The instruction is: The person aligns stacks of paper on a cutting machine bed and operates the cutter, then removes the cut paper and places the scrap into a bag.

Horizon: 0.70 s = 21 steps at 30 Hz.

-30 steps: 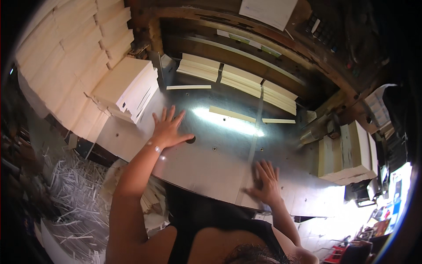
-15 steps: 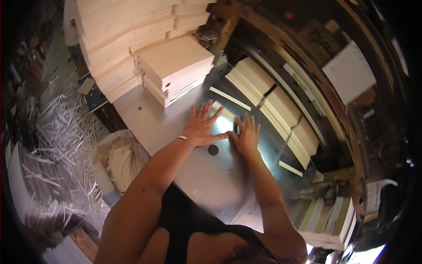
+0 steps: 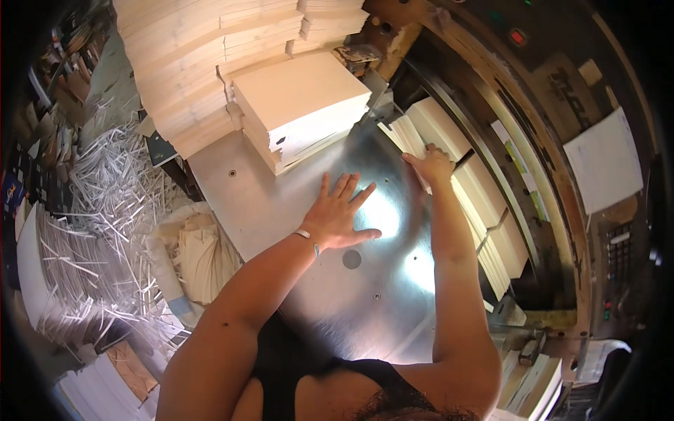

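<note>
My left hand (image 3: 342,216) lies flat on the grey metal table (image 3: 323,288), fingers spread, holding nothing. A white band circles its wrist. My right hand (image 3: 432,167) reaches farther out, to the near edge of a row of cream paper stacks (image 3: 480,184). Its thumb points left, apart from the bent fingers, and it touches the edge of the stacks or a thin pale strip there. What lies under its palm is hidden. Beyond my left hand stands a squared block of cream paper (image 3: 302,95) with a torn spot on its front.
Tall piles of cream paper (image 3: 182,77) rise at the back left. Shredded paper strips (image 3: 119,203) heap up left of the table, near a lined bin (image 3: 168,249). A dark machine with a red light (image 3: 517,36) and a hanging white sheet (image 3: 605,161) borders the right.
My right hand has moved away and right, from the table to the paper stacks. Loose pale strips that lay on the table no longer show there. My left hand stays spread on the metal.
</note>
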Motion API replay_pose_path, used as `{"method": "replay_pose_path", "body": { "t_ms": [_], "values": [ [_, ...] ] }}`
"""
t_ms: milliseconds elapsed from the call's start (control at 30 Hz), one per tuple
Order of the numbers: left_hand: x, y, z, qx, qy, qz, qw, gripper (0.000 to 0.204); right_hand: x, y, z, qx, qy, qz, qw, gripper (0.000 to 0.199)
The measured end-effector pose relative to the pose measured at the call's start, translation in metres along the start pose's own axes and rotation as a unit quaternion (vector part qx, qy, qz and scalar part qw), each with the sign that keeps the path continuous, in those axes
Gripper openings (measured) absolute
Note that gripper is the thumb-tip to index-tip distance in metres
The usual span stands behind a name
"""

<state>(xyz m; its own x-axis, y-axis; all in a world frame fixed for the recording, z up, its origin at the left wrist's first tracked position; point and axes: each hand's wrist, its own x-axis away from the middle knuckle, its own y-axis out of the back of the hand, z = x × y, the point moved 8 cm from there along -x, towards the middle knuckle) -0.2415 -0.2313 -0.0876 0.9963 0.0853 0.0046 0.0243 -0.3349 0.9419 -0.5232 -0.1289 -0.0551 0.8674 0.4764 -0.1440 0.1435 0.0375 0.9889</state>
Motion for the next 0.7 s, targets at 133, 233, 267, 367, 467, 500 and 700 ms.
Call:
{"method": "replay_pose_path", "body": {
  "t_ms": [133,233,267,367,467,500,700],
  "values": [
    [-0.007,-0.004,-0.006,0.007,0.013,-0.029,0.999,0.101,0.062,-0.010,0.010,-0.013,-0.009,-0.095,0.995,0.064],
    [-0.010,-0.007,0.008,0.003,0.027,-0.065,0.998,0.102,0.138,0.002,0.040,-0.062,0.038,-0.110,0.991,0.055],
    [-0.008,-0.005,0.009,0.005,0.016,-0.063,0.998,0.102,0.164,0.011,0.046,-0.088,0.048,-0.104,0.989,0.054],
    [-0.008,0.001,0.010,0.033,0.022,-0.074,0.997,0.100,0.219,0.016,0.020,-0.105,0.057,-0.116,0.986,0.051],
    [-0.011,-0.003,0.001,-0.005,0.029,-0.043,0.999,0.097,0.239,0.021,-0.047,-0.064,-0.009,-0.089,0.994,0.055],
    [-0.012,-0.003,-0.003,0.000,0.025,-0.045,0.999,0.097,0.236,0.020,-0.069,-0.035,-0.036,-0.058,0.997,0.058],
    [-0.009,-0.003,0.004,0.003,0.040,-0.030,0.999,0.096,0.175,0.054,-0.137,-0.027,-0.050,-0.050,0.997,0.107]
  ]
}}
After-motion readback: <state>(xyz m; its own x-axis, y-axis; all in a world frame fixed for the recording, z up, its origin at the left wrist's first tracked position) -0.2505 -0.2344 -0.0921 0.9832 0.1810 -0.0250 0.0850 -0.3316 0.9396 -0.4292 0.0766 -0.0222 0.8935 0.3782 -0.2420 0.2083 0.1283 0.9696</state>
